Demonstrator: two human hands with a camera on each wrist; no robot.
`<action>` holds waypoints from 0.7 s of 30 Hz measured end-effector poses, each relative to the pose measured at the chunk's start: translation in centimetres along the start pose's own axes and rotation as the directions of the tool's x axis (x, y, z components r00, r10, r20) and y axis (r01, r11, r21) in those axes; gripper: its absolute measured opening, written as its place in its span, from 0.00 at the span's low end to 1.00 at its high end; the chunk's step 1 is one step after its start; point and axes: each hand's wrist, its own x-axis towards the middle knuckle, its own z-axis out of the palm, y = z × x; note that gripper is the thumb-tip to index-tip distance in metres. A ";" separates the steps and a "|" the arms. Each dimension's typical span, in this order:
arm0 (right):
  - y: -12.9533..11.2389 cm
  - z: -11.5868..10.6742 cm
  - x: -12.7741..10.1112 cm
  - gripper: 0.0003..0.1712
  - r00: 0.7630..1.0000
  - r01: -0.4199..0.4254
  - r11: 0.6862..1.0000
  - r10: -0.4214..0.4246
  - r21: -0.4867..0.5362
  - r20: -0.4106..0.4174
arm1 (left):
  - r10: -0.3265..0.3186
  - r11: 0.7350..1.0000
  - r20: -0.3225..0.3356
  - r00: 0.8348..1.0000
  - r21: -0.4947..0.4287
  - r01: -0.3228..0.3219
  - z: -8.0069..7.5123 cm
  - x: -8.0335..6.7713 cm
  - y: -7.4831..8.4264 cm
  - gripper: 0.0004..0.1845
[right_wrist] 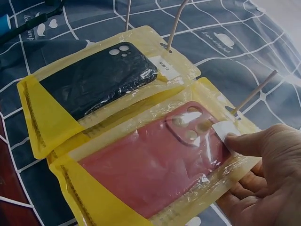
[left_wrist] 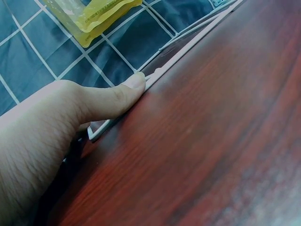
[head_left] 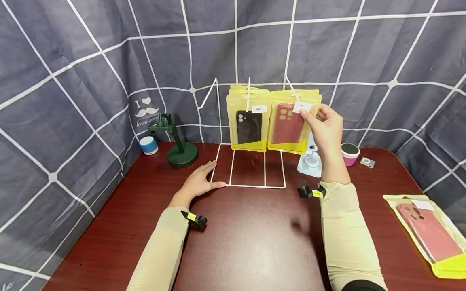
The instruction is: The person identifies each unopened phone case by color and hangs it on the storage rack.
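My right hand (head_left: 327,127) pinches the upper right edge of a yellow-edged clear bag holding a pink phone case (right_wrist: 155,162), with the thumb on its white label (head_left: 302,108). That bag hangs on the right prong of a white wire rack (head_left: 255,186). Beside it, a similar bag with a black phone case (head_left: 249,129) hangs from the middle prong, with more yellow bag edge behind. The left prong (head_left: 207,95) carries nothing. My left hand (head_left: 198,182) rests at the rack's front left corner, its thumb (left_wrist: 134,82) along the front wire and fingers extended by the side wire.
Another bagged pink phone case (head_left: 429,232) lies at the table's right. A dark green stand (head_left: 182,154) and a blue round item (head_left: 148,145) are left of the rack. Behind my right forearm are a light blue stand (head_left: 310,163), a pink round item (head_left: 350,154) and a small silver gadget (head_left: 367,162).
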 end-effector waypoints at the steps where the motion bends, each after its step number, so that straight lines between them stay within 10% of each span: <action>1: 0.0 0.0 0.0 0.18 1.000 0.001 1.000 -0.002 -0.018 -0.002 | -0.001 1.000 0.002 1.000 0.001 0.001 0.0 0.0 0.0 0.58; 21: -2.7 -4.8 -1.1 0.15 0.991 0.088 0.968 -0.108 -0.234 -0.075 | 0.007 1.000 0.006 1.000 0.004 -0.007 0.0 0.0 -0.2 0.59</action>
